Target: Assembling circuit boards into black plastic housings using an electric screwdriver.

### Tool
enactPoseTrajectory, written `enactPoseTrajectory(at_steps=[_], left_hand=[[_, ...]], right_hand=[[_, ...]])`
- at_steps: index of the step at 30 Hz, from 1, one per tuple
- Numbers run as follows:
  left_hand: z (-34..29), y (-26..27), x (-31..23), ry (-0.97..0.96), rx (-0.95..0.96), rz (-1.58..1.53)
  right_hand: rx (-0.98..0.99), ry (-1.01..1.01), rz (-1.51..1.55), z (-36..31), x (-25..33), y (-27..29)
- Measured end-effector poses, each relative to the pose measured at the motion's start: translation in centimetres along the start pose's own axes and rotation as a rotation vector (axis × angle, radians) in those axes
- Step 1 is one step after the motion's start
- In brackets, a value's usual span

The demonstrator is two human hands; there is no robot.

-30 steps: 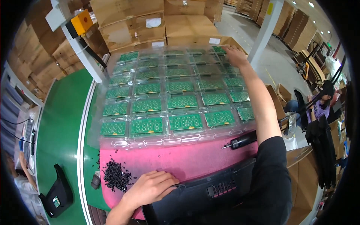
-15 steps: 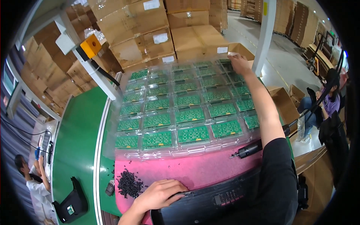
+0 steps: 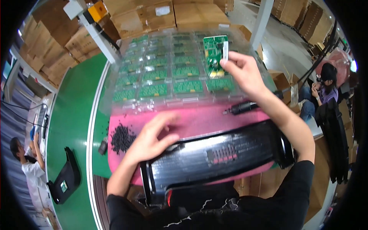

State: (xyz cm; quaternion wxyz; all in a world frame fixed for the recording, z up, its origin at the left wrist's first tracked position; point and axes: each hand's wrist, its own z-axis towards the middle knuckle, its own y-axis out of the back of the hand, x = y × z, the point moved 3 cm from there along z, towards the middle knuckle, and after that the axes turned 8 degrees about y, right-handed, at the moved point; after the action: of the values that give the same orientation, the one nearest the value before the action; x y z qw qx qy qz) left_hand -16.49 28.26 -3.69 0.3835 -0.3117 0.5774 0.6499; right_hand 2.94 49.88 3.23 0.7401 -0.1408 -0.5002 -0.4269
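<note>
Beyond the black housing (image 3: 184, 165), I pinch the circuit board (image 3: 211, 46) in my right hand (image 3: 245, 72), best lightly by its edges, my left hand (image 3: 150, 140) loosely spread at the housing's left.

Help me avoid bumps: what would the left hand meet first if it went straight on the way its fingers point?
Probably the near edge of the clear plastic tray. The left hand points forward and right over the pink mat; its height is unclear, so it might pass above that edge.
</note>
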Motion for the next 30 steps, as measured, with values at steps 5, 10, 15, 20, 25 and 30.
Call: enactPoseTrajectory(at_steps=[5,10,15,20,25,30], left_hand=[[0.9,-3.4,-6.2,0.042,0.238,-0.75],[0.7,-5.6,-8.5,0.012,0.248,-0.619],[0.6,-5.2,-7.8,0.129,0.354,-0.196],[0.9,-6.2,-7.0,0.082,0.352,-0.264],[0.8,-6.0,-4.9,-0.003,0.121,-0.26],[0.8,-7.3,-3.3,0.093,0.245,0.066]], right_hand=[[0.018,0.0,0.455,-10.5,5.9,-6.1],[-0.012,0.423,-0.442,-13.5,7.8,-4.1],[0.114,0.492,-0.683,-15.1,7.9,-1.8],[0.219,0.425,-0.72,-17.6,7.8,-0.6],[0.084,0.128,-0.5,-18.8,4.7,0.2],[0.242,0.057,-0.506,-19.5,1.1,0.3]])
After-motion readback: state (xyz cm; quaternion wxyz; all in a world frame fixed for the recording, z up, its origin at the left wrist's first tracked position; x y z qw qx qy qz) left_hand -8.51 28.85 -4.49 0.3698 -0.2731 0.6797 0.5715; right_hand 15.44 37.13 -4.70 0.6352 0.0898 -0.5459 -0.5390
